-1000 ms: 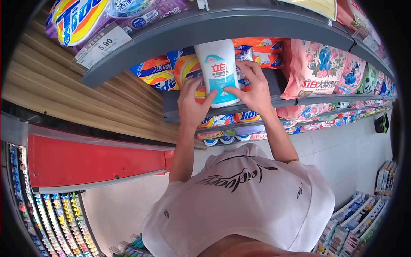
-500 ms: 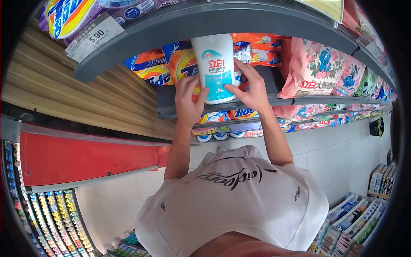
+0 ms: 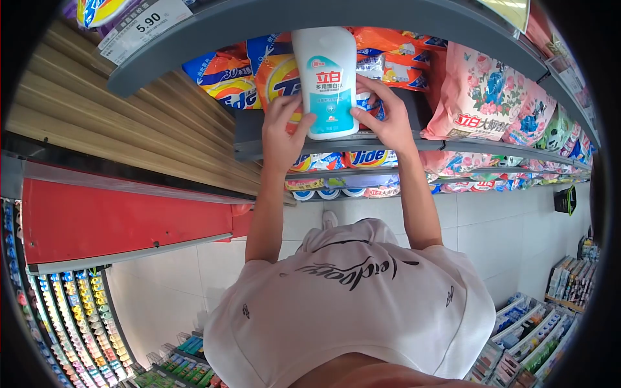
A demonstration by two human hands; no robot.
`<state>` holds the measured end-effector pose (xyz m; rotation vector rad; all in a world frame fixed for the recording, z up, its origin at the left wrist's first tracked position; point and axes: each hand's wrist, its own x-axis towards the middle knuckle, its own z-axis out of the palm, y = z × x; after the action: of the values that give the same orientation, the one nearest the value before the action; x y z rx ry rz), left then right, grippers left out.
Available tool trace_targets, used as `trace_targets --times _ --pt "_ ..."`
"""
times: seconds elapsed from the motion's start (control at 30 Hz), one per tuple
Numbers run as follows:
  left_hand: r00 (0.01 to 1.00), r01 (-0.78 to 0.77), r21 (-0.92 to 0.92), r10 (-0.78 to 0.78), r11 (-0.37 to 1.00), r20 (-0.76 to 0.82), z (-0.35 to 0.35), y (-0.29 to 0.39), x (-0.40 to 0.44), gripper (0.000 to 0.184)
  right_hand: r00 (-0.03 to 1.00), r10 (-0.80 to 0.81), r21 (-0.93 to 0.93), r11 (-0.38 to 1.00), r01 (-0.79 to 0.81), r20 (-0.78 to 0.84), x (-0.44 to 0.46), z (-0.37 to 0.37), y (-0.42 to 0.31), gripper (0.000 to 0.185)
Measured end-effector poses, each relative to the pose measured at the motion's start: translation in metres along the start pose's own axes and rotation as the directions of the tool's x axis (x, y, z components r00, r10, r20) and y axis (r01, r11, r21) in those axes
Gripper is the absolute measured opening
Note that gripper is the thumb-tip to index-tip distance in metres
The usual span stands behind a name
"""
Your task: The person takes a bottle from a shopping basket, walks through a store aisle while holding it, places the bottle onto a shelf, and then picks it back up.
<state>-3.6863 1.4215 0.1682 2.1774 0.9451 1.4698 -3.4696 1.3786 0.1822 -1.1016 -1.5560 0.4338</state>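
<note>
A white bleach bottle with a teal label stands upright at the front of the middle shelf, its front facing me. My left hand is closed around its lower left side, the thumb near the bottom corner. On the right side, my right hand grips it with the thumb on the front edge and the fingers reaching behind. Whether its base rests on the shelf or hangs just over the lip, I cannot tell. Orange Tide detergent bags lie behind the bottle and are partly covered by it.
Pink detergent bags fill the shelf to the right. Overhead curves the grey upper shelf edge with a price tag. Corrugated tan panelling and a red panel lie left. A black bin stands on the floor at far right.
The shelves, bottle and hands sit higher in the view, with more floor and a shoe showing below. Both hands keep the same hold on the bottle.
</note>
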Motion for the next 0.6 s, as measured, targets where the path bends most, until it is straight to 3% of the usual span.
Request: trace_targets --times 0.6 --pt "1.0 0.023 -0.036 -0.022 0.999 0.018 -0.006 -0.001 -0.001 0.032 0.999 0.034 0.191 0.981 -0.026 -0.04 -0.003 -0.002 0.009 0.029"
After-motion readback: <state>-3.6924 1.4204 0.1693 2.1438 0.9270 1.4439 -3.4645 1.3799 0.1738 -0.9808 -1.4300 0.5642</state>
